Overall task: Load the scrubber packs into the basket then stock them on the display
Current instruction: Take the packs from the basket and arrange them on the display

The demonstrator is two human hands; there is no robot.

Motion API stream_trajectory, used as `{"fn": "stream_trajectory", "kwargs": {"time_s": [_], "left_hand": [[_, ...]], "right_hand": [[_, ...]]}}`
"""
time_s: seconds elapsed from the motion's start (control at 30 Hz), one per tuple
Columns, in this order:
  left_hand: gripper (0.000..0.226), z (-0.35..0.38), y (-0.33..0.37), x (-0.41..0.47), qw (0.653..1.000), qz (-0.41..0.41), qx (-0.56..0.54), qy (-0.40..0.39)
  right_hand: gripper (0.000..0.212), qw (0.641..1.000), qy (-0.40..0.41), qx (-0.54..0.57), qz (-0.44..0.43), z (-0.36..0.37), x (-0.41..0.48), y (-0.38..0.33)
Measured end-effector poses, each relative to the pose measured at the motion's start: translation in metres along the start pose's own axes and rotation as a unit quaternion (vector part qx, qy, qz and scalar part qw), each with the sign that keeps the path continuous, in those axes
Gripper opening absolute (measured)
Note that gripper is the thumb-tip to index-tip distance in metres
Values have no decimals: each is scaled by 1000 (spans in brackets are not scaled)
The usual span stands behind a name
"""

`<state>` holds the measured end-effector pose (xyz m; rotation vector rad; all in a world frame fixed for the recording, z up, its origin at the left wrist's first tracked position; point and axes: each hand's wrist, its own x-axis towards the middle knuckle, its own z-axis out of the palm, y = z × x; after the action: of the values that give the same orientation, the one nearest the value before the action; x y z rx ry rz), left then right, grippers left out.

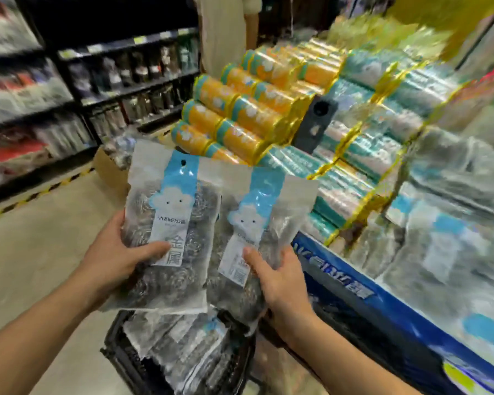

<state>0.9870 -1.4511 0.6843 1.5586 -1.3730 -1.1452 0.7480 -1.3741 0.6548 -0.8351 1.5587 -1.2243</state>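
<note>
My left hand (117, 256) grips a clear scrubber pack (169, 223) with a light-blue cloud label, thumb across its front. Beside it, my right hand (280, 283) grips a second scrubber pack (248, 238) of the same kind, thumb on its label. Both packs are held upright above a black basket (120, 357) on the floor, which holds more scrubber packs (183, 346). The display (368, 297) with a blue front stands at the right, and stacked scrubber packs (445, 252) lie on its near part.
Orange and teal rolled goods (240, 109) and teal bundles (354, 166) fill the display's far part. A cardboard box (109, 169) sits on the floor ahead. Dark shelving (69, 95) lines the left aisle. A person (226, 29) stands at the back.
</note>
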Motion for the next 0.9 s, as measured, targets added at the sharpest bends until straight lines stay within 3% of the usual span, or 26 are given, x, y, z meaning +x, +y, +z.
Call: {"fn": "stream_trajectory", "kwargs": {"time_s": [0.07,0.1,0.2,0.37,0.53,0.63,0.8,0.9], "left_hand": [[62,35,48,-13,999,24,-28,-37],[66,58,70,-19,997,37,-40,-56],[64,149,130,-43,989,59,-85,-110],[52,329,186,-87,970,50,-118,-208],[48,463,194,-128,958,12,-66,-279],[61,509,186,-134,954,-16,2,-299],[51,546,170,-134,950,-21,112,-290],[56,554,155,-130,941,8,169,-294]], "right_hand": [[99,998,38,-17,-36,-55,-9,-39],[101,997,59,-22,-51,-87,-15,-56],[69,987,129,-13,-94,-199,-27,-82],[48,971,224,8,-82,-395,-51,-80],[86,953,302,31,-6,-552,-88,-43],[93,935,349,48,49,-613,-104,-10],[43,916,356,99,154,-654,-115,45],[37,911,356,100,182,-660,-111,64]]}}
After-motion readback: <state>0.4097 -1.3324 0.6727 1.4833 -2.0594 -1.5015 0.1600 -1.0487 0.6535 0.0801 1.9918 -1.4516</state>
